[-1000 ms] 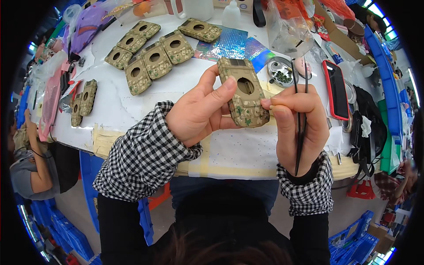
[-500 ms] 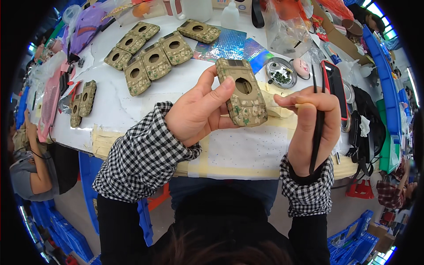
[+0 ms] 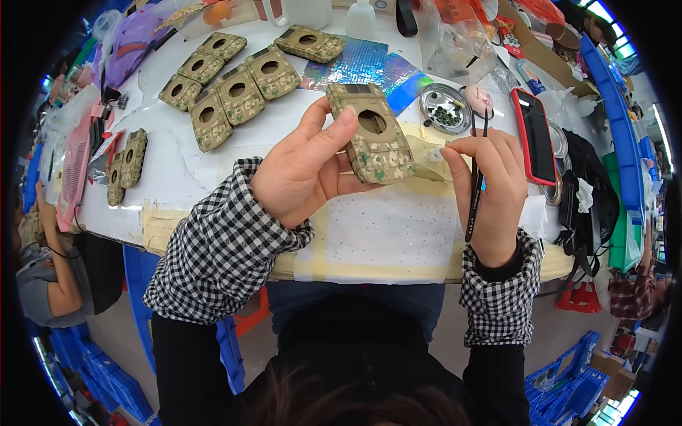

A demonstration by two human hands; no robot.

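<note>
Over a cluttered white surface (image 3: 177, 170), the left hand (image 3: 302, 174) clasps a camouflage casing (image 3: 373, 135); the right hand (image 3: 490, 192) pinches black tweezers (image 3: 474, 177).

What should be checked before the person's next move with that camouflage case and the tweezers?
1. Left hand grips the camouflage case firmly: ok.
2. Round opening of the case faces the person: ok.
3. Right hand holds the black tweezers: ok.
4. Something small is caught in the tweezer tips: cannot tell.
5. Round metal dish of small parts lies close to the right hand: ok.
6. Red-cased phone lies apart from the hands: ok.
</note>
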